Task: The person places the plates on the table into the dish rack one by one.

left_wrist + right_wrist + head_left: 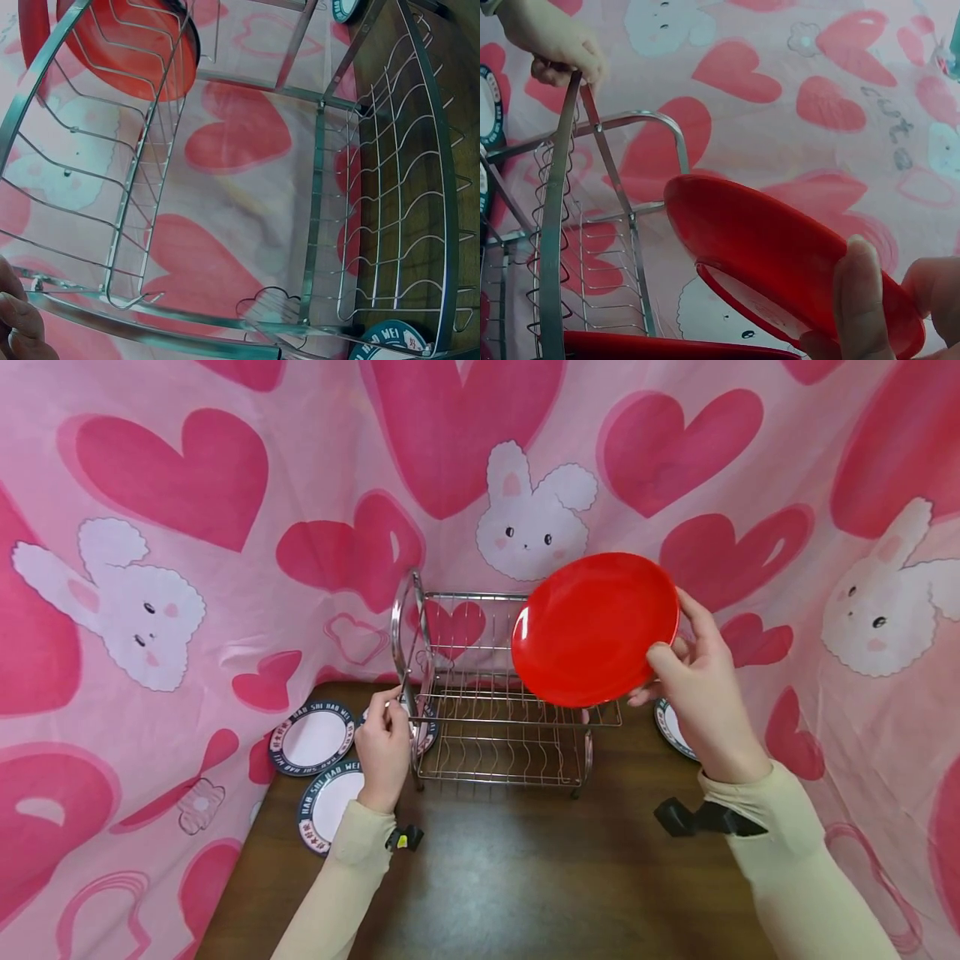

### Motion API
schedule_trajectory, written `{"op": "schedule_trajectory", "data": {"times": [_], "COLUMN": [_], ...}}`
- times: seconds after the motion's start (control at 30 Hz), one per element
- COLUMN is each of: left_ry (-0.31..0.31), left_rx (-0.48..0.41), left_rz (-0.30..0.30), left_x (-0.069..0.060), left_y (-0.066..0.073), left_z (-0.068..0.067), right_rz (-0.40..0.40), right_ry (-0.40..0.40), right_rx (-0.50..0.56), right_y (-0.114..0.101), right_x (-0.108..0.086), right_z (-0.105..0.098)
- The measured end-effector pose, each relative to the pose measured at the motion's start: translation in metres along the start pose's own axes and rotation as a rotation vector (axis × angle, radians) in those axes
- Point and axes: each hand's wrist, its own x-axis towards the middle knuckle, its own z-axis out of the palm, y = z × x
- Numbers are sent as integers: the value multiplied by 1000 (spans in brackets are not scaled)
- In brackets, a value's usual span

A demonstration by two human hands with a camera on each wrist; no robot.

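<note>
Hands (384, 747) (703, 697) gripping rack (510, 721), red plate (596, 628) — "WEI" plates (312, 738)

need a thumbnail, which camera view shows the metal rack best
The head view: both tiers of the metal rack show, though the red plate hides part. The left wrist view shows it close up but cropped; the right wrist, only part, at left.

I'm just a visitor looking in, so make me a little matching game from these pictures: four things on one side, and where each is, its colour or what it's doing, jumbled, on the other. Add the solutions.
Things:
1. Left hand
2. Dish rack
3. Right hand
4. Backdrop cloth

Descriptions:
A. holding a red plate
B. mostly pink
C. gripping the dish rack
D. standing on the brown table

Right pairs: 1-C, 2-D, 3-A, 4-B
</note>
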Motion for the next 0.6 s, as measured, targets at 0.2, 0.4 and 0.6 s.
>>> {"op": "schedule_trajectory", "data": {"times": [0.2, 0.4, 0.6], "left_ry": [-4, -3, -5], "left_rx": [-3, 2, -4], "left_rz": [1, -3, 3], "left_x": [-1, -2, -1], "left_y": [-1, -2, -2], "left_z": [0, 0, 0], "right_rz": [-2, -5, -53], "right_ry": [-25, -26, -2], "right_rx": [-81, -229, -420], "right_y": [-1, 0, 1], "right_x": [7, 11, 12], "right_z": [6, 10, 14]}}
